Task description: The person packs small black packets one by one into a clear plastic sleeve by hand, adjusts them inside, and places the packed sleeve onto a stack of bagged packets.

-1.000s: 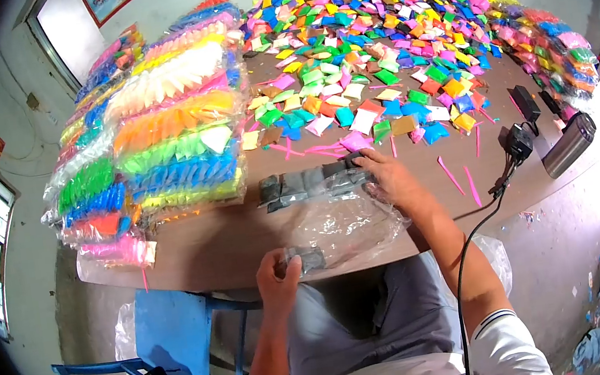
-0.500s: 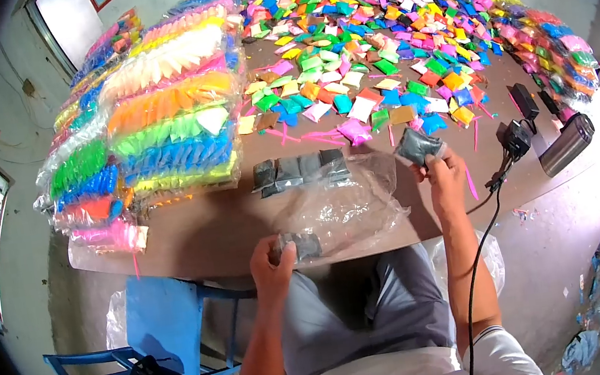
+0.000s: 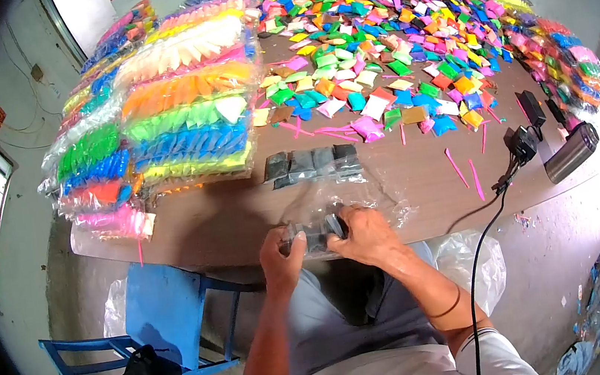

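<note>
A clear plastic bag (image 3: pixel 371 190) lies along the near edge of the table, with a row of dark grey packets (image 3: pixel 312 162) at its far end. My left hand (image 3: pixel 281 257) is closed on the near left part of the bag, where a dark packet (image 3: pixel 315 240) shows beside the thumb. Just to its right, my right hand (image 3: pixel 369 235) grips another dark grey packet (image 3: pixel 334 224), tilted on edge against the bag. The fingertips of the right hand are partly hidden.
A large heap of colourful packets (image 3: pixel 386 34) covers the back of the table (image 3: pixel 208 232). Bagged rows of packets (image 3: pixel 188 126) stand left, with more bags (image 3: pixel 553 55) right. A steel flask (image 3: pixel 571 152) and black cable (image 3: pixel 500 200) lie right. A blue chair (image 3: pixel 161 309) stands lower left.
My right hand has moved left and toward me with its dark packet, from above the table to the near part of the bag. My left hand stays nearly in place.
</note>
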The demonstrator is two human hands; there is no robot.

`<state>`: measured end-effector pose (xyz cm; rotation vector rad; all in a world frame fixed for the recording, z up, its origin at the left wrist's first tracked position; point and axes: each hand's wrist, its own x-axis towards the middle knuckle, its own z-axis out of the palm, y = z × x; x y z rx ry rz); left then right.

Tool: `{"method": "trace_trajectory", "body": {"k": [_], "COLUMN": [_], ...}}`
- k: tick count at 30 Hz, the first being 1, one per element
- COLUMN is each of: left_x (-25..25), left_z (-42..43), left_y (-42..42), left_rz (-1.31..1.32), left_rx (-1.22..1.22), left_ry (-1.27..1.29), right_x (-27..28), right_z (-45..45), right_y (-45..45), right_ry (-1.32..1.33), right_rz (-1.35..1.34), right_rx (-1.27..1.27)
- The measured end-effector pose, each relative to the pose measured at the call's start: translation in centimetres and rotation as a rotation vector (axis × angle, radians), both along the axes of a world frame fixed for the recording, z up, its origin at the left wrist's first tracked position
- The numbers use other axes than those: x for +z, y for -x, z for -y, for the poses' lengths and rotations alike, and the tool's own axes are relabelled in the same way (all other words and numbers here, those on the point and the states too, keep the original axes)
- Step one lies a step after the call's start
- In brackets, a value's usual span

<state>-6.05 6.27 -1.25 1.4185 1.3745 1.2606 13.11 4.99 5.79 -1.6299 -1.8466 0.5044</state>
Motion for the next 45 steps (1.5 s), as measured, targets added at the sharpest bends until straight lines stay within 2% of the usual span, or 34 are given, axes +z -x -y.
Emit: {"method": "trace_trajectory", "body": {"k": [1, 3, 6, 10, 18, 21, 25, 27, 30, 34, 37, 39, 43, 45], "left_x": [0.2, 0.5, 0.4, 0.4, 0.7, 0.7, 0.5, 0.8, 0.9, 0.8, 0.7, 0.5, 1.2, 1.5], "left_z": [0.0, 0.1, 0.2, 0.2, 0.3, 0.3, 0.3, 0.4, 0.4, 0.4, 0.4, 0.3, 0.4, 0.5], "left_y": [-0.1, -0.2, 0.0, -0.3, -0.4, -0.5, -0.4, -0.4, -0.4, -0.4, -0.3, -0.2, -0.2, -0.3], "left_rz": [0.000, 0.021, -0.058, -0.005, -0.118, -0.116, -0.096, -0.114, -0.075, -0.057, -0.075, -0.083, -0.113, -0.101], "left_rx": [0.004, 0.001, -0.003, 0.004, 0.042, 0.054, 0.034, 0.007, -0.003, -0.001, -0.006, -0.002, -0.008, -0.010], "left_ry": [0.000, -0.079, -0.037, -0.063, -0.060, -0.069, -0.115, -0.099, -0.098, -0.063, -0.102, -0.112, -0.070, -0.076], "right_x": [0.5, 1.7, 1.2, 0.2, -0.5, -2.0, -1.1, -0.4, -0.8, -0.9, -1.6, -1.8, -1.4, -1.3], "right_z": [0.0, -0.1, 0.1, -0.1, -0.7, -0.9, -1.0, -1.1, -1.3, -1.8, -1.9, -2.1, -2.0, -1.9], "right_y": [-0.2, -1.3, -2.2, -2.2, -1.3, -1.5, -2.3, -2.2, -1.9, -1.9, -2.0, -2.1, -2.4, -2.6], "right_ry": [0.000, 0.258, 0.275, 0.233, 0.186, 0.120, 0.148, 0.290, 0.233, 0.281, 0.211, 0.171, 0.198, 0.119], "right_rz": [0.000, -0.162, -0.288, -0.251, -0.132, -0.212, -0.267, -0.189, -0.229, -0.177, -0.223, -0.123, -0.127, -0.121], "right_rx": [0.004, 0.129, 0.184, 0.230, 0.266, 0.302, 0.355, 0.339, 0.357, 0.320, 0.340, 0.362, 0.370, 0.373]}}
